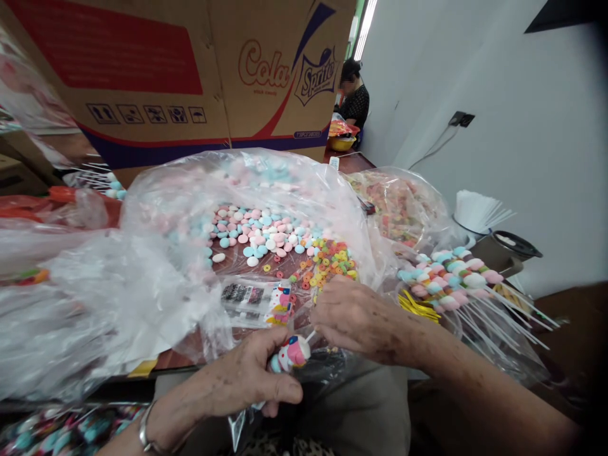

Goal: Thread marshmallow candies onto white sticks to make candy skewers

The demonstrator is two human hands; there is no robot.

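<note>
My left hand (247,377) is closed round a candy skewer (291,354) in a printed clear wrapper, just over my lap. The closed fingers of my right hand (354,313) are at its white stick (311,336), which sticks out toward the upper right. Beyond my hands lies a printed clear packet (256,301) flat on the table. Small ring candies (332,259) in yellow, orange and green lie just past my right hand. Pink, blue and white candies (266,231) spill from a large clear plastic bag (156,190).
Finished-looking candy skewers (456,275) are piled at the right beside yellow twist ties (418,306). Behind them stand white sticks (482,212) and a dark jug (503,250). A big cardboard box (213,82) blocks the back. A person (354,101) is farther off.
</note>
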